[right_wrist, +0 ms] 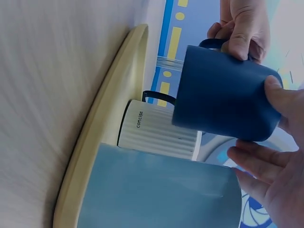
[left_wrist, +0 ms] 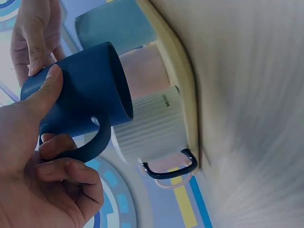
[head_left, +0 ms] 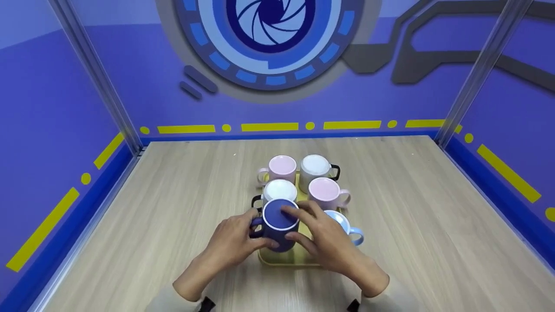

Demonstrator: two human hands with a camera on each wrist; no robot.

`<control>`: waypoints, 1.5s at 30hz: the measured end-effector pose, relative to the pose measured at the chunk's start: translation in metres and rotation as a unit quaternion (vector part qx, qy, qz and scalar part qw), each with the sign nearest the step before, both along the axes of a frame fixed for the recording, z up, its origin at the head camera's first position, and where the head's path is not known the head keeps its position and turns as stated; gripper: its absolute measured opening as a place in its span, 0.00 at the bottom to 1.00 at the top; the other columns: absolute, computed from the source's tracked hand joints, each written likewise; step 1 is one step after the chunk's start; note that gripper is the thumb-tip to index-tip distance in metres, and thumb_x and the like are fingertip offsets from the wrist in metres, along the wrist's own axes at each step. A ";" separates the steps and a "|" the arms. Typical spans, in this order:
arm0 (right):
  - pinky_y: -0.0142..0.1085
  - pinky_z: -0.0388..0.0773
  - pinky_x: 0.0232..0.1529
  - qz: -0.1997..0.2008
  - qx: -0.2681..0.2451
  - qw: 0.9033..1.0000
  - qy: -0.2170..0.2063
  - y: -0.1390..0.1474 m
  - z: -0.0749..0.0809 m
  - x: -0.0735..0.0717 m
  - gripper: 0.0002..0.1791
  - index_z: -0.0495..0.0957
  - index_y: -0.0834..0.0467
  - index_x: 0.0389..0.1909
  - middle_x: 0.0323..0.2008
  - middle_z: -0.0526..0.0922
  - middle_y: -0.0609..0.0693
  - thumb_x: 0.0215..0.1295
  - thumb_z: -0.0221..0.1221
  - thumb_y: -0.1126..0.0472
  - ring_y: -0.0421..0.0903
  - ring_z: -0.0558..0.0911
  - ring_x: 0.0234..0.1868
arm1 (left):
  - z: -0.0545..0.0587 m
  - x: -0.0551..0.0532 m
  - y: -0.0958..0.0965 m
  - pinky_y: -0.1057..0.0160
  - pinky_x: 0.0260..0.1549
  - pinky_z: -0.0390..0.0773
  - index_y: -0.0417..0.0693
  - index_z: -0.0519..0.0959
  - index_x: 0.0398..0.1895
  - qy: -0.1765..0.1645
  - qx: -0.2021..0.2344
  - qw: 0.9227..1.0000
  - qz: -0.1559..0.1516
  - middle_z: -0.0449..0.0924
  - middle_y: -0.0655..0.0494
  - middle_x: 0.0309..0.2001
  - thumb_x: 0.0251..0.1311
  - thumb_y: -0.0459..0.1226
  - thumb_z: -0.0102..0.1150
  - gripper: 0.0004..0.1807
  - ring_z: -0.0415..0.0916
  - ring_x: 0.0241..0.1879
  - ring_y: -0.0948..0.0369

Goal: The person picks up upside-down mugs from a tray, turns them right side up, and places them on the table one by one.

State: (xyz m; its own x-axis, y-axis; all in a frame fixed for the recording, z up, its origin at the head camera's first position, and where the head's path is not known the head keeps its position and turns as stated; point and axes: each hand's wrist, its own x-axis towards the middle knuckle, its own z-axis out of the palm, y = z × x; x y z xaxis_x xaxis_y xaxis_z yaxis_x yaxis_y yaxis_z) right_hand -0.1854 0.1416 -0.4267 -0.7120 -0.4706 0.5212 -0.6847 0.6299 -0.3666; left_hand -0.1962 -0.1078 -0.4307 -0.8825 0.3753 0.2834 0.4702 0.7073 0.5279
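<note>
A dark blue mug (head_left: 281, 236) is held between both hands over the front left of a yellow tray (head_left: 299, 261). My left hand (head_left: 232, 238) grips it by the handle side, fingers at the handle and thumb along the body. From the other side my right hand (head_left: 327, 236) pinches the mug near its rim with thumb and fingers. In the right wrist view, the mug (right_wrist: 223, 92) hangs above the tray (right_wrist: 90, 137). Beside my right hand stands a light blue mug (head_left: 340, 220), partly hidden by it. A white ribbed mug (left_wrist: 149, 126) with a black handle is just behind.
Farther back on the tray stand a pink mug (head_left: 282, 167), another white mug (head_left: 315, 167) with a black handle, and a second pink mug (head_left: 324, 193). The wooden table (head_left: 186, 195) extends on both sides, with blue-purple panels (head_left: 130, 78) around it.
</note>
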 end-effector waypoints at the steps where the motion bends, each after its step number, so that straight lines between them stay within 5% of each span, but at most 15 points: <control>1: 0.44 0.83 0.56 0.006 -0.017 1.000 -0.009 0.000 0.001 -0.001 0.35 0.67 0.49 0.75 0.62 0.76 0.54 0.70 0.65 0.47 0.46 0.82 0.59 | 0.002 0.000 0.000 0.67 0.30 0.70 0.52 0.79 0.48 -0.001 0.008 1.000 -0.003 0.81 0.65 0.30 0.49 0.64 0.73 0.33 0.70 0.28 0.69; 9: 0.44 0.83 0.58 0.046 -0.118 0.990 -0.063 0.007 0.004 -0.009 0.45 0.52 0.56 0.82 0.64 0.73 0.54 0.71 0.65 0.54 0.47 0.82 0.59 | 0.018 -0.004 0.006 0.67 0.32 0.73 0.52 0.80 0.55 -0.021 0.051 0.998 -0.009 0.86 0.65 0.37 0.48 0.64 0.74 0.37 0.73 0.30 0.68; 18: 0.43 0.81 0.60 0.099 -0.200 0.961 -0.166 0.021 0.002 -0.021 0.41 0.56 0.53 0.80 0.68 0.73 0.51 0.71 0.65 0.61 0.48 0.78 0.64 | 0.034 -0.012 0.021 0.66 0.32 0.71 0.54 0.80 0.51 -0.045 0.085 0.995 -0.021 0.81 0.65 0.33 0.48 0.61 0.77 0.33 0.71 0.31 0.66; 26: 0.43 0.79 0.62 0.077 -0.242 0.941 -0.222 0.031 0.008 -0.027 0.40 0.60 0.53 0.76 0.65 0.77 0.53 0.67 0.67 0.63 0.50 0.79 0.64 | 0.046 -0.020 0.035 0.65 0.31 0.71 0.54 0.79 0.43 -0.062 0.085 0.994 -0.019 0.77 0.64 0.30 0.45 0.62 0.79 0.31 0.71 0.31 0.65; 45: 0.44 0.82 0.59 0.064 -0.222 0.947 -0.223 0.044 0.018 -0.043 0.40 0.64 0.54 0.74 0.63 0.79 0.53 0.63 0.71 0.61 0.50 0.80 0.62 | 0.046 -0.041 0.048 0.67 0.29 0.66 0.55 0.76 0.34 -0.063 0.115 0.991 -0.025 0.69 0.66 0.27 0.39 0.59 0.83 0.30 0.68 0.29 0.67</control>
